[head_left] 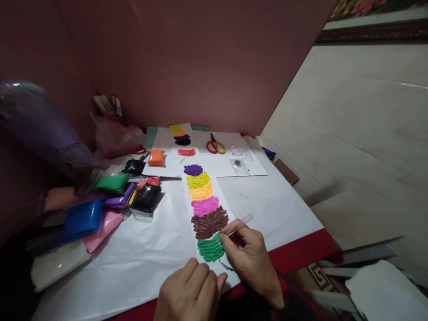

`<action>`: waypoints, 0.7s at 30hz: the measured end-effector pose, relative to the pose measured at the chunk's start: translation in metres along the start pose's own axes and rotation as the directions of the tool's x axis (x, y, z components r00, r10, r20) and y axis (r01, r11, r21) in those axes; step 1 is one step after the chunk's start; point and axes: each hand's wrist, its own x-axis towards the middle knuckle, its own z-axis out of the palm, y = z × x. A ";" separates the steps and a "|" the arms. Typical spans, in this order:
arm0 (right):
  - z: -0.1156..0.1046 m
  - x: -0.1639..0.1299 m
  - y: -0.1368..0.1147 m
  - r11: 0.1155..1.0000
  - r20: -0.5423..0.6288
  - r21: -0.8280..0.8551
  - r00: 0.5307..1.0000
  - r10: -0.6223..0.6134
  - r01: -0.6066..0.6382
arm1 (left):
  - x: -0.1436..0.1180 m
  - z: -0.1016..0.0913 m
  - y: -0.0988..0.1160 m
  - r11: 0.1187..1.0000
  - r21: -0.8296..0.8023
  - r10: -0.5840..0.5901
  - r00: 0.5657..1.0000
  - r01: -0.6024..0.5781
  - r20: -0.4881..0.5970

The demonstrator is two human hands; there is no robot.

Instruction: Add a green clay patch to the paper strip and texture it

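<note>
A long white paper strip (223, 196) lies in front of me, covered with ridged clay patches: purple, yellow, orange, pink, brown (209, 222) and green (210, 248). My right hand (249, 258) pinches a clear plastic stick tool (240, 224), whose near end rests at the right edge of the green patch. My left hand (190, 292) is curled into a loose fist on the strip's near end, just below the green patch, holding nothing that I can see.
Packets of coloured clay (100, 205) are heaped at the left. Red and yellow scissors (216, 146), small clear bags (239, 165) and another decorated strip (181, 135) lie at the back. White paper (274, 200) covers the red table (301, 252). A pink wall stands behind.
</note>
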 end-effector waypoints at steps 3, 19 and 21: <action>0.001 0.000 -0.003 0.997 -0.025 -0.060 0.998 -0.053 0.052 | 0.000 -0.001 0.000 1.000 -0.003 -0.003 1.000 0.003 -0.016; 0.004 0.002 0.001 0.976 -0.130 -0.179 0.980 -0.150 0.126 | 0.007 -0.004 0.003 1.000 -0.028 -0.013 0.998 0.012 -0.061; 0.004 0.002 0.002 0.976 -0.140 -0.178 0.979 -0.150 0.125 | 0.007 -0.003 0.003 0.999 -0.032 -0.012 0.998 0.010 -0.064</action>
